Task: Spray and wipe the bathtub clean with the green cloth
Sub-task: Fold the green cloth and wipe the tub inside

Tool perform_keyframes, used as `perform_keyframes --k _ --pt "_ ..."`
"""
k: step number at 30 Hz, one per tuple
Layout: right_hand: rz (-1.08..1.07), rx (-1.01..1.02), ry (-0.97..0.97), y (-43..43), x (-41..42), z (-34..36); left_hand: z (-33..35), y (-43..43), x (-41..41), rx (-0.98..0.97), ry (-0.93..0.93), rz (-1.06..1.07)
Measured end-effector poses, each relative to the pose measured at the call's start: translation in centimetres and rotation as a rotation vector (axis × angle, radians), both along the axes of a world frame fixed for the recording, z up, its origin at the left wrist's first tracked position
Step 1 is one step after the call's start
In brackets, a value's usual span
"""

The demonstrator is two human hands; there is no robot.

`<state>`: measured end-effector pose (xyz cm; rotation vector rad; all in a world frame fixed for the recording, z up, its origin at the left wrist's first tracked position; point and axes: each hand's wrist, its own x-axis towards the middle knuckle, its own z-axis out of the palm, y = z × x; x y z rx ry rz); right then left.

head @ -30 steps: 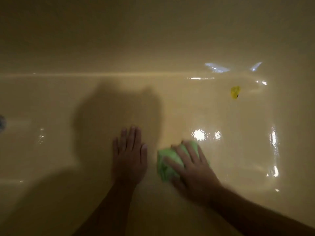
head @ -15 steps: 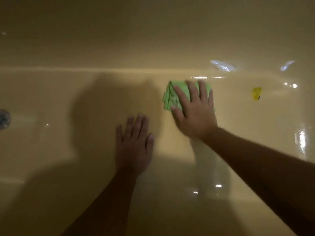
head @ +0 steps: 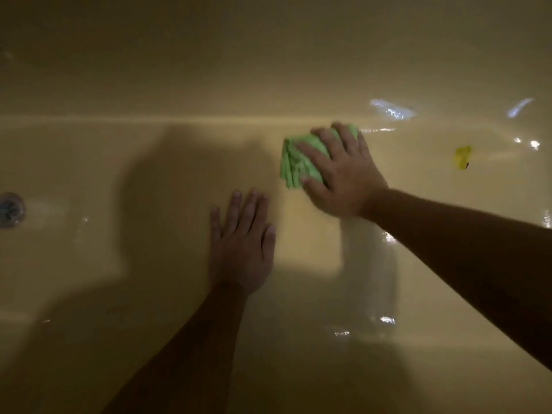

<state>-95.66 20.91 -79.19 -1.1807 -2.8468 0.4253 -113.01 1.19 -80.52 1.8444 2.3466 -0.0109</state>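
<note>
Pressing the bunched green cloth (head: 294,162) to the bathtub (head: 149,162) floor at the far wall's seam, the right hand (head: 343,177) had pushed it away from its spot beside the left hand (head: 242,246) a second earlier, its grip flat, fingers spread over the folds. The left grip stayed splayed, empty, on glossy yellow enamel.

probably a home bathroom: glossy yellow bathtub (head: 119,294) with metal drain (head: 10,209)
</note>
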Motion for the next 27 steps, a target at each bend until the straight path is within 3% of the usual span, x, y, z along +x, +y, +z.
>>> perform_keyframes --k 2,5,9,11,15,22,25,27 --pt "-0.133 0.002 0.005 0.7 -2.2 0.1 -0.1 0.2 -0.5 0.010 -0.010 -0.015" --pt "-0.204 -0.005 0.016 -5.0 -1.8 0.1 -0.1 -0.6 -0.9 0.009 -0.021 -0.005" --pt "0.077 -0.145 -0.002 -18.5 3.1 1.5 0.4 -4.0 -1.9 -0.026 0.001 0.032" --pt "0.199 -0.211 -0.036 -21.3 4.8 2.1 0.6 -4.9 -2.8 -0.062 0.004 0.016" --pt "0.263 -0.143 -0.040 -16.1 3.3 1.2 0.6 -4.1 -3.7 -0.060 -0.009 0.012" --pt "-0.184 0.063 0.045 -2.7 -5.8 -0.6 -0.6 -1.9 -7.7 -0.003 0.018 0.030" --pt "-0.285 0.041 0.038 -5.9 -6.3 -0.7 -0.7 -2.3 -7.9 0.016 0.027 0.015" --pt "-0.181 -0.010 0.051 -12.0 -4.7 -0.3 -0.4 -3.5 -7.6 0.021 0.029 0.021"
